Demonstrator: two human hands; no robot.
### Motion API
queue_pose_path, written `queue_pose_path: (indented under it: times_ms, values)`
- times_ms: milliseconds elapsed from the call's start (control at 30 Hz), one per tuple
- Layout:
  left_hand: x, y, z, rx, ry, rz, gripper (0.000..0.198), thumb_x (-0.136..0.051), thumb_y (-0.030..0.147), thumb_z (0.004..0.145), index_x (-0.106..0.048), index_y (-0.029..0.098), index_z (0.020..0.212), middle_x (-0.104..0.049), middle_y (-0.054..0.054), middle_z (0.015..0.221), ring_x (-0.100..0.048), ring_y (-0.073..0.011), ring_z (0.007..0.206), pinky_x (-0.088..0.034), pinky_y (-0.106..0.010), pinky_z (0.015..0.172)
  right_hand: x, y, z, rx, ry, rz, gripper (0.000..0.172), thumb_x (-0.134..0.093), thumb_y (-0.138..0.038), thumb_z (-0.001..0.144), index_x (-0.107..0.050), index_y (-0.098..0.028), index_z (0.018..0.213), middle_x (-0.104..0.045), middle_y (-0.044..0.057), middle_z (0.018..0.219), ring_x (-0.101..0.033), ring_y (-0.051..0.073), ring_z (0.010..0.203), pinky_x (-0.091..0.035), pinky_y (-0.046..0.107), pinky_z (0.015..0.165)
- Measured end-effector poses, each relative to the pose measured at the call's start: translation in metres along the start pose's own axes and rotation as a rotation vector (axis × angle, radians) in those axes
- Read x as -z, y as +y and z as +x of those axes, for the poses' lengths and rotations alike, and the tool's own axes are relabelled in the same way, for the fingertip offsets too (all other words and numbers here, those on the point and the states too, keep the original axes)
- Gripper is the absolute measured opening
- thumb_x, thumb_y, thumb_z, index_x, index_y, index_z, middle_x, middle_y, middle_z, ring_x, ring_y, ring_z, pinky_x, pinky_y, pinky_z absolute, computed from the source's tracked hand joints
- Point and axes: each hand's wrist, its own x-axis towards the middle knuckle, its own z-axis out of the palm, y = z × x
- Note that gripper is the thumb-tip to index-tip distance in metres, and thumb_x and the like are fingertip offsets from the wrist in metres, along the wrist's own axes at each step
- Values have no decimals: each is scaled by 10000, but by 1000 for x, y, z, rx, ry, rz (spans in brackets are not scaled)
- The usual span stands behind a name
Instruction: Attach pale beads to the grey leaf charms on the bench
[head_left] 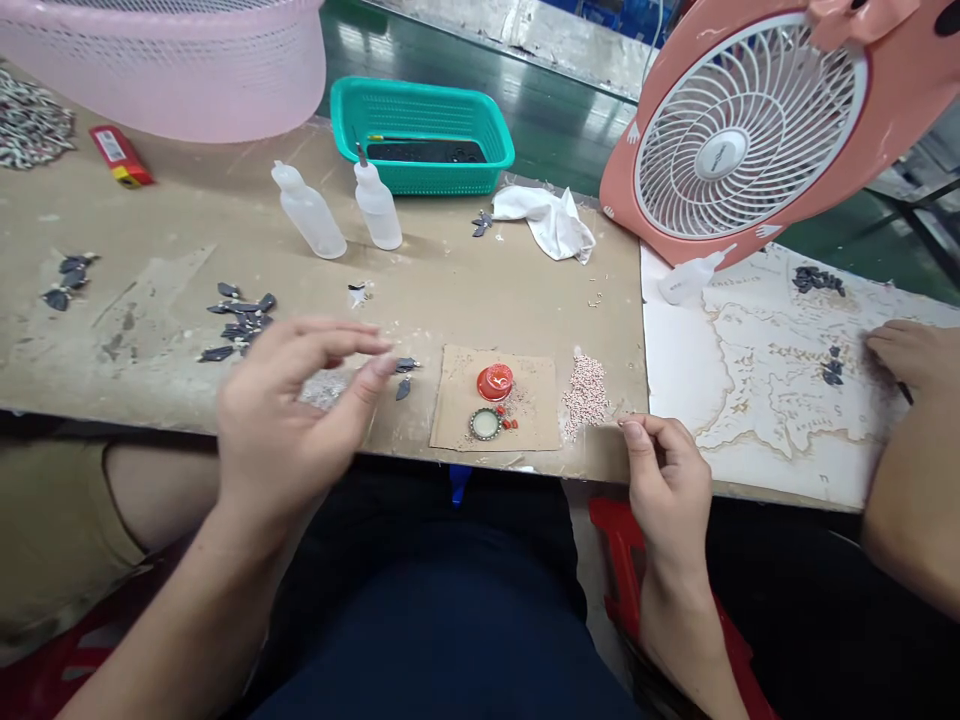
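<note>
My left hand (289, 410) is raised over the table's front edge, thumb and fingers curved apart, with nothing visible between them. Close by its fingertips lie small dark grey leaf-shaped pieces (404, 388). My right hand (667, 465) is closed in a pinch at the front edge; what its fingertips hold is too small to name. Just left of it is a pile of tiny pale pink pieces (585, 392). Between my hands, a cardboard piece (457, 425) bears a red cap (495, 381), an upturned bottle cap (486, 424) and small red bits (510, 424).
Behind stand two squeeze bottles (311, 215), a green basket (424, 180), a white cloth (551, 222) and a pink fan (720, 150). More grey pieces (244, 320) lie left. A pink basket (187, 80) is at back left. Another person's hand (904, 350) rests at right.
</note>
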Motion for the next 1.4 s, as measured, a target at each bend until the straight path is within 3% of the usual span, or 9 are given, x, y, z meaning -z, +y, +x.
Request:
queue_pose_path:
  times_ms: [67, 133, 267, 367, 600, 900, 1167, 1300, 1400]
  values:
    - [-8, 19, -6, -11, -77, -162, 62, -687, 201, 876, -695, 237, 926, -714, 27, 967, -657, -161, 947, -540, -330, 897, 1, -12, -4, -54, 1, 174, 204, -574, -372, 947, -663, -201, 882, -641, 19, 816, -614, 172, 790, -482, 320, 727]
    - [-16, 38, -12, 28, -256, -366, 55, -677, 190, 882, -704, 235, 896, -719, 17, 895, -664, -149, 843, -551, -281, 758, 0, -27, -9, -49, 8, 265, 158, -580, -335, 949, -654, -212, 881, -614, 2, 793, -598, 158, 754, -471, 305, 699]
    - [-28, 64, -21, 293, -675, -747, 134, -658, 306, 908, -718, 188, 894, -706, -15, 829, -625, -125, 677, -495, -237, 588, -1, -55, -19, 230, 66, 182, 73, -612, -193, 920, -658, -237, 884, -622, -4, 825, -596, 148, 766, -468, 292, 688]
    - [-31, 68, -23, 442, -782, -928, 189, -676, 346, 891, -712, 161, 882, -682, -28, 810, -591, -123, 680, -453, -226, 576, -1, -65, -23, 447, 78, 103, 153, -643, -126, 886, -661, -254, 969, -654, -2, 849, -609, 152, 746, -488, 306, 676]
    - [-23, 63, -24, 467, -736, -988, 155, -671, 277, 889, -679, 153, 796, -573, 14, 694, -489, -88, 606, -406, -203, 551, -8, -71, -24, 592, -7, 59, 312, -658, -101, 870, -658, -308, 1103, -685, -1, 857, -631, 166, 704, -527, 336, 627]
    - [-20, 52, -30, 360, -652, -900, 198, -596, 317, 949, -643, 160, 837, -582, -5, 739, -540, -114, 646, -468, -229, 586, -15, -80, -26, 252, -109, 274, 142, -657, -169, 881, -707, -273, 963, -636, -1, 829, -610, 153, 753, -490, 290, 611]
    - [-20, 46, -32, 272, -605, -812, 215, -591, 326, 955, -642, 158, 830, -609, -23, 779, -567, -126, 682, -475, -237, 612, -16, -87, -20, 228, -277, 306, 113, -663, -169, 879, -702, -268, 919, -621, -23, 793, -582, 122, 704, -466, 257, 601]
    - [-19, 38, -33, 198, -600, -695, 207, -571, 308, 967, -646, 165, 838, -633, -27, 799, -588, -127, 702, -460, -218, 589, -20, -89, -17, 254, -295, 242, 60, -650, -197, 882, -674, -238, 846, -595, -24, 738, -546, 122, 654, -442, 259, 575]
    - [-16, 19, -30, 117, -504, -400, 165, -565, 303, 970, -663, 184, 910, -674, -36, 872, -623, -145, 754, -479, -235, 633, -24, -87, -12, 261, -248, 183, 84, -631, -217, 889, -655, -225, 810, -564, -24, 705, -519, 124, 629, -440, 270, 580]
